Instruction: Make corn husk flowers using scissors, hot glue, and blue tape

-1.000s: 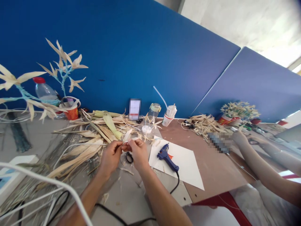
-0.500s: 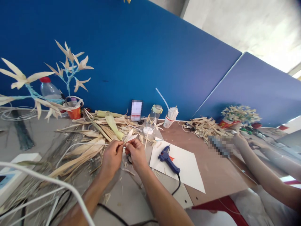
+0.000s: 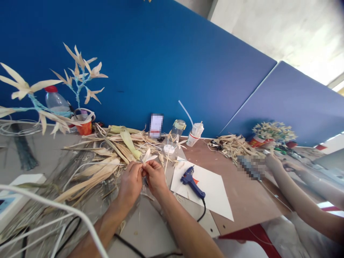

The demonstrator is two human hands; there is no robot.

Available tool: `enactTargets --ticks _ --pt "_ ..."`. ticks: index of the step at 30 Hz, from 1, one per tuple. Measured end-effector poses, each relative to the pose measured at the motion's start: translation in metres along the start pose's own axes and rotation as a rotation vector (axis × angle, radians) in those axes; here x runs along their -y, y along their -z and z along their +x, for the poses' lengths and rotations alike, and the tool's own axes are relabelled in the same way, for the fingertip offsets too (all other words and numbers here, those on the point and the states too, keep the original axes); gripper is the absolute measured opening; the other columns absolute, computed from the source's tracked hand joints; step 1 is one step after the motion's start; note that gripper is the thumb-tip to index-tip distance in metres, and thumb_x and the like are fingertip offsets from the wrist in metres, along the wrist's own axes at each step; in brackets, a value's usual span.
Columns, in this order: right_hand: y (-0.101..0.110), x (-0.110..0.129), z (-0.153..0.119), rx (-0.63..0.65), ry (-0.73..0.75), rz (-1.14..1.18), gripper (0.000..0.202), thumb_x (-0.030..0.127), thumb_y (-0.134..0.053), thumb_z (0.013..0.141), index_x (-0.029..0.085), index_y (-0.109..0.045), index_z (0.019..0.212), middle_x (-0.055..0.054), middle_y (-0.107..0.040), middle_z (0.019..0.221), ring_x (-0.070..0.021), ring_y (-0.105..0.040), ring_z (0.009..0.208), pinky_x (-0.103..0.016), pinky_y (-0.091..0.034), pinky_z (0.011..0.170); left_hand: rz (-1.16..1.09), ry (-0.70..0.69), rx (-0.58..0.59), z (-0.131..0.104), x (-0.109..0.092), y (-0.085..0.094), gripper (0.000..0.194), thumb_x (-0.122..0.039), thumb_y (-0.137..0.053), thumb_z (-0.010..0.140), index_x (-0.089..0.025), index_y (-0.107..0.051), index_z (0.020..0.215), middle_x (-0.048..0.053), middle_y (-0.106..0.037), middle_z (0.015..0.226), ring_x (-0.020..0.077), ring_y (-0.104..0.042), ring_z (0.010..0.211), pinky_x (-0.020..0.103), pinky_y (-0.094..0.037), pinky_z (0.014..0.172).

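Note:
Pale corn-husk petals (image 3: 147, 156) spread upward from between my fingertips, just above the table. My left hand (image 3: 132, 178) is closed, its thumb and fingers pinching the base of the petals. Close against it, my right hand (image 3: 155, 175) is closed too, thumb and forefinger on the same base. A dark loop, perhaps scissor handles, shows in part under my right hand; I cannot make out how it is held. Dried corn husks (image 3: 99, 172) lie in a heap just beyond and left of my hands. The stem end of the petals is hidden by my fingers.
A blue glue gun (image 3: 192, 182) rests on white paper (image 3: 215, 197) to the right. Husk flowers on blue stems (image 3: 78, 86) stand in a red cup (image 3: 85, 128). White wire (image 3: 67, 208) arcs across the lower left. A co-worker's hands (image 3: 274, 163) are at far right.
My left hand has rolled slightly and drawn tighter against the right. The petals have turned a little between my fingertips. The dark loop shows less than before.

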State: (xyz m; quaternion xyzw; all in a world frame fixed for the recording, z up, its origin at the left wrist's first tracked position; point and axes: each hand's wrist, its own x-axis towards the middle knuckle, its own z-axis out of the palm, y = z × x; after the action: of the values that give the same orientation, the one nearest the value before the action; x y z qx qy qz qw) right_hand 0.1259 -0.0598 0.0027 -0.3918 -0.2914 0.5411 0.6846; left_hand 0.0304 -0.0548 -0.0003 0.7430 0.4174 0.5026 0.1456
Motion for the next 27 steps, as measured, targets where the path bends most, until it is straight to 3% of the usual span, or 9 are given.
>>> enactTargets --ticks 6,9,14,19,23,27 --pt "0.006 0.006 0.002 0.028 -0.013 0.079 0.019 0.027 -0.075 0.063 0.017 -0.059 0.065 0.008 -0.050 0.047 -0.0052 -0.038 0.042 -0.019 -0.032 0.048 -0.162 0.058 0.070 0.003 -0.007 0.002 0.024 -0.014 -0.042 0.086 -0.019 -0.064 0.090 0.009 -0.064 0.087 0.0215 -0.059 0.084 0.033 -0.046 0.077" --pt "0.006 0.008 0.002 0.047 -0.025 0.088 0.019 0.026 -0.075 0.063 0.016 -0.060 0.066 0.008 -0.048 0.046 -0.0045 -0.037 0.041 -0.018 -0.030 0.046 -0.254 0.157 0.088 0.005 -0.009 0.003 0.019 -0.017 -0.048 0.083 -0.019 -0.067 0.086 0.008 -0.065 0.086 0.0212 -0.059 0.082 0.034 -0.045 0.079" --pt "0.004 0.008 0.002 0.069 -0.033 0.119 0.022 0.027 -0.078 0.060 0.016 -0.059 0.064 0.007 -0.053 0.051 -0.0045 -0.040 0.042 -0.018 -0.032 0.044 -0.687 0.594 0.143 0.010 -0.009 0.007 0.008 -0.026 -0.064 0.076 -0.019 -0.068 0.077 0.000 -0.061 0.067 0.0144 -0.055 0.063 0.026 -0.045 0.063" --pt "0.006 0.007 0.004 0.151 -0.125 0.164 0.029 0.031 -0.082 0.055 0.019 -0.059 0.068 0.006 -0.056 0.051 -0.0083 -0.046 0.040 -0.020 -0.037 0.037 -1.246 0.932 0.243 0.014 -0.007 0.011 0.019 -0.024 -0.079 0.063 -0.013 -0.067 0.074 0.000 -0.060 0.064 0.0081 -0.052 0.054 0.019 -0.044 0.053" --pt "0.008 0.008 0.005 0.153 -0.158 0.158 0.029 0.029 -0.083 0.054 0.017 -0.061 0.068 0.005 -0.057 0.050 -0.0064 -0.046 0.039 -0.017 -0.036 0.036 -1.315 1.021 0.302 0.015 -0.002 0.014 0.016 -0.017 -0.079 0.065 -0.012 -0.067 0.075 0.002 -0.063 0.065 0.0088 -0.056 0.054 0.020 -0.048 0.052" --pt "0.007 0.012 0.003 0.198 -0.184 0.118 0.029 0.032 -0.083 0.054 0.017 -0.061 0.067 0.005 -0.057 0.050 -0.0079 -0.049 0.039 -0.018 -0.038 0.036 -1.347 1.015 0.302 0.016 0.000 0.014 0.012 -0.011 -0.077 0.066 -0.011 -0.066 0.070 0.001 -0.061 0.060 0.0077 -0.055 0.049 0.019 -0.048 0.048"
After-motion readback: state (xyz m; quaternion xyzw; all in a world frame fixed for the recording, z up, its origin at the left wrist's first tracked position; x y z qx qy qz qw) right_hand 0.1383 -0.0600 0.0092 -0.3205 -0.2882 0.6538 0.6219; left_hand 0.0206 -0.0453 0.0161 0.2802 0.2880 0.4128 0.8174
